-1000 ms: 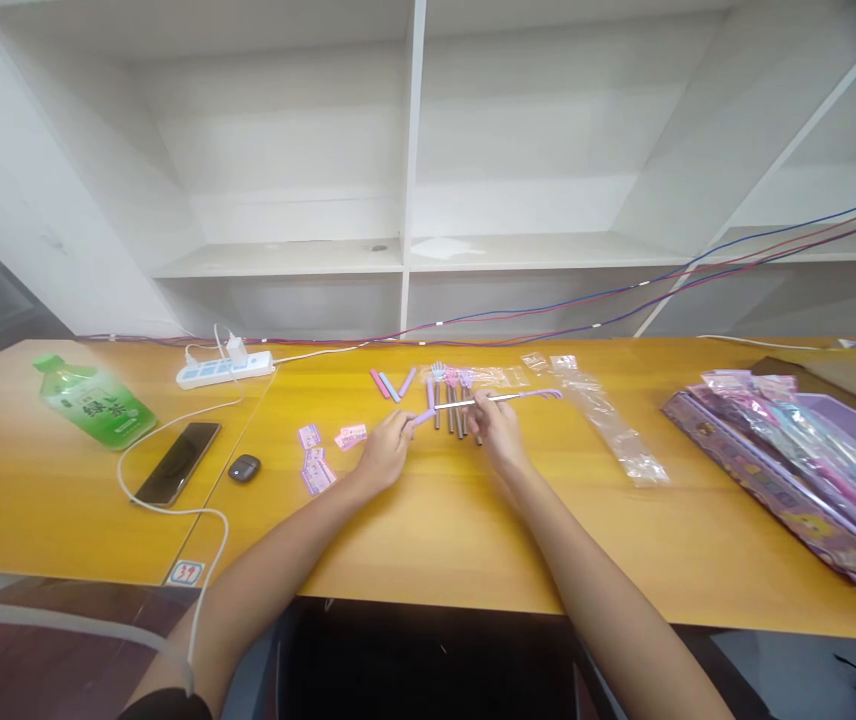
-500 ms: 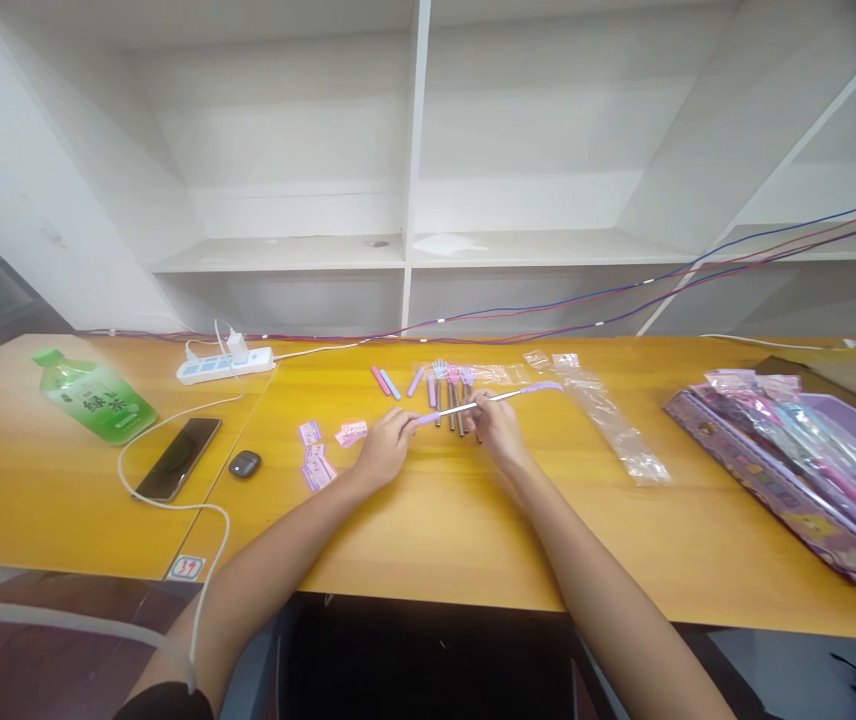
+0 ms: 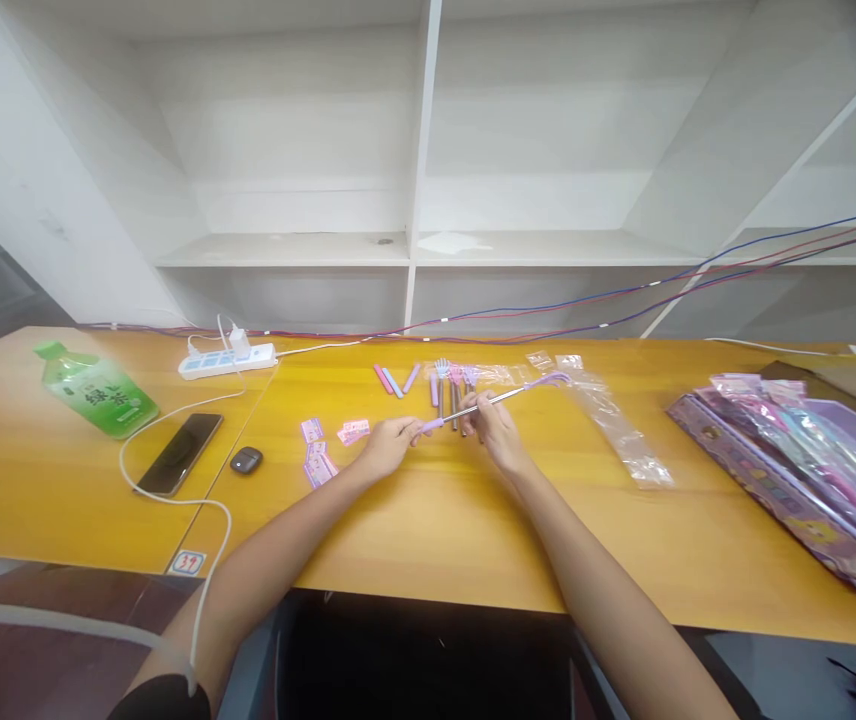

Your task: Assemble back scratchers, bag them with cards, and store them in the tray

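A back scratcher with a metal rod point(image 3: 504, 396), a purple handle and a purple claw head slants up to the right above the table. My left hand point(image 3: 389, 446) is closed on its handle end. Around the middle of the rod, the fingers of my right hand point(image 3: 495, 430) are closed. Behind my hands lie several back scratchers with blue, pink and purple claw heads point(image 3: 456, 374), their rods partly covered by my right hand. Loose handle sleeves, one red point(image 3: 383, 379), one blue point(image 3: 393, 382) and purple ones point(image 3: 411, 378), rest to their left.
Small printed cards point(image 3: 317, 464) lie left of my left hand. Clear plastic bags point(image 3: 619, 425) stretch out on the right, before a purple box point(image 3: 765, 490) of packaged items. Further left are a mouse-like black device point(image 3: 246, 460), phone point(image 3: 180, 455), green bottle point(image 3: 98, 390) and power strip point(image 3: 225, 362).
The back scratcher has tilted a little more, its claw end slightly higher and further right, its handle end slightly lower. Both hands keep their hold.
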The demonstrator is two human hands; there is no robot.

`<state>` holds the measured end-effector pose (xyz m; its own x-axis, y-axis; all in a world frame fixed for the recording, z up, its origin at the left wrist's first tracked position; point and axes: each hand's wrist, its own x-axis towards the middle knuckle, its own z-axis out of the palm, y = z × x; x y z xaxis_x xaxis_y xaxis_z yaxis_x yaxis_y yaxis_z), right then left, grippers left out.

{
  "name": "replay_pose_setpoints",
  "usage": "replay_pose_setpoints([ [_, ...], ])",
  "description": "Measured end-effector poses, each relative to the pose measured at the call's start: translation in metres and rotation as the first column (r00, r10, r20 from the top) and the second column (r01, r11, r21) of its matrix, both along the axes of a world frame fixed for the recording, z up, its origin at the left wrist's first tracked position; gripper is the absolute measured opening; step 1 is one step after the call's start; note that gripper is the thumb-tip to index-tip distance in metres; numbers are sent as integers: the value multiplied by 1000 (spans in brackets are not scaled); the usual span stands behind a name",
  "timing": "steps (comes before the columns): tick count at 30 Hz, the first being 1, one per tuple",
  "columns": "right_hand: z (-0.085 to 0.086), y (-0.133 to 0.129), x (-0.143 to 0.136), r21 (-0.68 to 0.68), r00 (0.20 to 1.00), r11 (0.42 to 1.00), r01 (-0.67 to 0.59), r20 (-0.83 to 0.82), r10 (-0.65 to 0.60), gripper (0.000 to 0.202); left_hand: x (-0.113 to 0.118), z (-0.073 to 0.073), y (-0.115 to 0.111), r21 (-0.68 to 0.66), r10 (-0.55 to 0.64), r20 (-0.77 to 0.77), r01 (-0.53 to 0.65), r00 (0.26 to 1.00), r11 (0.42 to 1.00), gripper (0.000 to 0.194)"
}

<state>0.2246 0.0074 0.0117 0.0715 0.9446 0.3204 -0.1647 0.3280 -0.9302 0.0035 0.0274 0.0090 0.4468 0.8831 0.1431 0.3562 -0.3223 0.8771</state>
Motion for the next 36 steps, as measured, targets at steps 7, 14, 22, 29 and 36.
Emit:
replay_pose_setpoints([
  [7, -1, 2, 5, -53, 997, 996, -68, -49, 66, 46, 2, 2, -3, 127, 36, 39, -40, 999, 991, 24],
  [14, 2, 9, 16, -127, 967, 985, -113, -243, 80, 52, -1, 9, -6, 304, 70, 53, -82, 996, 949, 19],
  [22, -6, 18, 39, -225, 817, 965, 133, -526, -235, 52, -1, 11, -8, 301, 102, 109, -131, 989, 945, 14],
  [29, -5, 21, 51, -254, 735, 888, 382, -499, -459, 32, -2, 13, -8, 235, 93, 155, -128, 984, 963, 17],
  [36, -8, 23, 46, -212, 809, 869, 447, -319, -494, 30, -1, 9, -6, -83, 139, 416, -114, 899, 990, 30],
])
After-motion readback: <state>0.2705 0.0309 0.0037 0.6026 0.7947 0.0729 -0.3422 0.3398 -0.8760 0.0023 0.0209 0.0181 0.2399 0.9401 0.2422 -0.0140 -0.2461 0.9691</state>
